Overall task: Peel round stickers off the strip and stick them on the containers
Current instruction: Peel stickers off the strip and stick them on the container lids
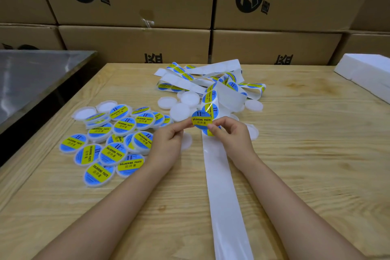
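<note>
A round blue-and-yellow "Soldering Paste" sticker [201, 119] is pinched at its left edge by my left hand [168, 143] and at its right edge by my right hand [231, 137]. It sits just above the white backing strip [223, 186], which runs from the table's near edge up to a tangled pile of strip with more stickers [211, 82]. Several plain white round containers [181, 110] lie behind my hands. One white container [186, 141] lies partly hidden under my left hand. A heap of labelled containers [114, 139] lies to the left.
The work goes on over a wooden table [306, 154]. A steel-topped table [31, 78] stands at the left, a white foam block [367, 74] at the far right, and stacked cardboard boxes [135, 6] form a wall behind.
</note>
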`<move>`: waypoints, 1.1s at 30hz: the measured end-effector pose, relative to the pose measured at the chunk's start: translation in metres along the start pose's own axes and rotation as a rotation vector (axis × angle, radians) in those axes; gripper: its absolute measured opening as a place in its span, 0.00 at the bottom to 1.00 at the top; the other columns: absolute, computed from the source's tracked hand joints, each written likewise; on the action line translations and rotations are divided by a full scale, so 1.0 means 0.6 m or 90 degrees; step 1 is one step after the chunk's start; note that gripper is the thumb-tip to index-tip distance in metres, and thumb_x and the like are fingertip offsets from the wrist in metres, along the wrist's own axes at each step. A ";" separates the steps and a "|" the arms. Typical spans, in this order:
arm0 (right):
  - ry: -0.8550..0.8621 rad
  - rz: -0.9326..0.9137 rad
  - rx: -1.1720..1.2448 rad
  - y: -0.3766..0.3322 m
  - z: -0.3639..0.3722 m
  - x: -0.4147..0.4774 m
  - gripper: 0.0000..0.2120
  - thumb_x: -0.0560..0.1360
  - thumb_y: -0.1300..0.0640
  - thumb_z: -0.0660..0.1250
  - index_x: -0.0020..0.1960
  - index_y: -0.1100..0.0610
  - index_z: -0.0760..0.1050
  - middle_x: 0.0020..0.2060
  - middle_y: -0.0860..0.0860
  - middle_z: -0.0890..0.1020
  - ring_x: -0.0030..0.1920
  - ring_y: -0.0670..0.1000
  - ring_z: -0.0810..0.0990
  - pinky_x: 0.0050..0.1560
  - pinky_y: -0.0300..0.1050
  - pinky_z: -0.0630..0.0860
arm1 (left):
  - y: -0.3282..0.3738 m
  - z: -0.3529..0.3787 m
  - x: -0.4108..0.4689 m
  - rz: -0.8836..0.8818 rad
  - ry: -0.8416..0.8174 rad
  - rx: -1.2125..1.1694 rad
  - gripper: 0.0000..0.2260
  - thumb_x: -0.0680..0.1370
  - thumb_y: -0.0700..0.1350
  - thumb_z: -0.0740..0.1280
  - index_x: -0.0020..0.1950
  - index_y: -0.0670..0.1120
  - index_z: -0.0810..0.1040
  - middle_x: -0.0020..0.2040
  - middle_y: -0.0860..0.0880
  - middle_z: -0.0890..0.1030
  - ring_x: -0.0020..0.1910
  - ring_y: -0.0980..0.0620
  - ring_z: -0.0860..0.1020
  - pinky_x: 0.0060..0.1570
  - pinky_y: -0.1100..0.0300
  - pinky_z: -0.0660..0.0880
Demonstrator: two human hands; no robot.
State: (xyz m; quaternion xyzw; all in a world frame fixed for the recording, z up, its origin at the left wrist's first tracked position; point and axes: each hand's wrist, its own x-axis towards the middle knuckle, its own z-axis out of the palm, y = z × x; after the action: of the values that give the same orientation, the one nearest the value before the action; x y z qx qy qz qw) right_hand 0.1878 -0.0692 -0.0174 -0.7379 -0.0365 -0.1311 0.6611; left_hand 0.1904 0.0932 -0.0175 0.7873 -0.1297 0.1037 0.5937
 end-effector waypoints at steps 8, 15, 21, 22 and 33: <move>0.046 0.010 0.062 0.006 -0.009 0.008 0.09 0.73 0.64 0.69 0.35 0.56 0.76 0.34 0.54 0.79 0.38 0.50 0.76 0.44 0.45 0.72 | -0.007 -0.034 0.002 0.071 -0.029 0.289 0.21 0.74 0.41 0.62 0.67 0.45 0.72 0.62 0.53 0.76 0.65 0.52 0.71 0.65 0.65 0.62; 0.022 -0.034 0.019 0.006 -0.002 0.004 0.10 0.73 0.65 0.68 0.36 0.55 0.74 0.33 0.51 0.77 0.39 0.49 0.74 0.43 0.42 0.71 | -0.017 -0.018 -0.007 0.194 -0.033 0.709 0.28 0.70 0.60 0.61 0.63 0.43 0.76 0.50 0.44 0.82 0.56 0.45 0.77 0.70 0.49 0.49; 0.023 -0.039 -0.007 0.004 0.006 0.001 0.12 0.73 0.63 0.69 0.52 0.51 0.72 0.39 0.46 0.80 0.41 0.49 0.77 0.47 0.43 0.73 | -0.018 -0.010 -0.002 0.359 0.060 0.635 0.28 0.68 0.58 0.72 0.58 0.38 0.79 0.42 0.44 0.83 0.42 0.46 0.82 0.60 0.49 0.64; 0.021 -0.034 -0.010 0.004 0.007 0.001 0.14 0.73 0.61 0.70 0.55 0.51 0.71 0.40 0.46 0.81 0.40 0.50 0.77 0.46 0.42 0.72 | -0.016 -0.010 -0.002 0.394 0.082 0.607 0.28 0.69 0.58 0.70 0.57 0.37 0.79 0.42 0.44 0.83 0.41 0.47 0.82 0.58 0.49 0.67; -0.017 0.035 0.129 -0.006 0.004 0.000 0.18 0.74 0.68 0.67 0.57 0.51 0.69 0.29 0.46 0.80 0.24 0.45 0.72 0.26 0.36 0.69 | 0.011 0.004 -0.006 -0.010 -0.009 -0.046 0.20 0.75 0.42 0.69 0.65 0.48 0.70 0.60 0.53 0.77 0.50 0.64 0.79 0.48 0.65 0.77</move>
State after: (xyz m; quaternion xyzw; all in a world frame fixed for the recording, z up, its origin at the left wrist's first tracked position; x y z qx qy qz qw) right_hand 0.1877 -0.0661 -0.0140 -0.6697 -0.0385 -0.0988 0.7350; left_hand 0.1848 0.0892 -0.0135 0.7670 -0.1315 0.0887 0.6217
